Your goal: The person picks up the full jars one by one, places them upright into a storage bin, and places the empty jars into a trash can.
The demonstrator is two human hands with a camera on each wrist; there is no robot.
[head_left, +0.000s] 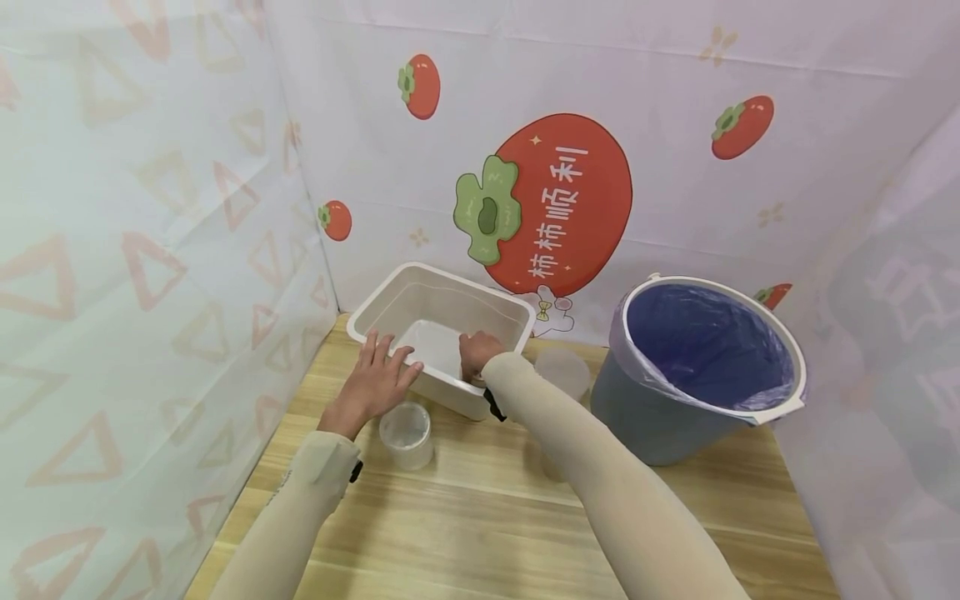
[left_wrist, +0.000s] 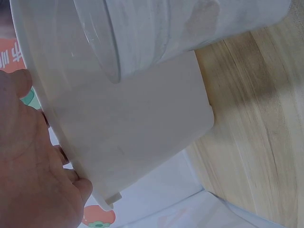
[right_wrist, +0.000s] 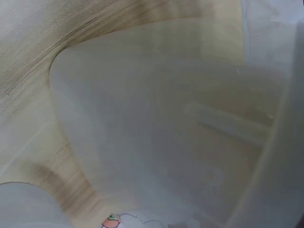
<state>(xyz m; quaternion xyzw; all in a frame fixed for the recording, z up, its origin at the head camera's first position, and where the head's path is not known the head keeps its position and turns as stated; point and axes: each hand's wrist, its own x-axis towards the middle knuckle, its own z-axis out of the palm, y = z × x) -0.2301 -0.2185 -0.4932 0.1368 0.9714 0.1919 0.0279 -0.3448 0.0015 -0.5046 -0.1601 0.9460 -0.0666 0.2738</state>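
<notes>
A white rectangular plastic basin point(head_left: 390, 287) stands at the back left of the table. My left hand point(head_left: 372, 379) rests on its near rim with spread fingers; in the left wrist view, the fingertips of the left hand point(left_wrist: 38, 156) reach over the rim. My right hand point(head_left: 478, 352) is down inside the basin at its right end, knuckles up, and I cannot tell whether it holds anything. A clear plastic cup point(head_left: 406, 437) stands just below the left hand. Close to the right wrist camera is the basin's pale translucent wall point(right_wrist: 123, 114).
A grey-blue trash bin point(head_left: 637, 425) lined with a purplish bag stands at the right. Between bin and basin is a translucent round container point(head_left: 562, 371), and another clear one point(head_left: 551, 465) is partly hidden by the right sleeve. Printed cloth walls point(head_left: 360, 150) surround the wooden table point(head_left: 450, 517).
</notes>
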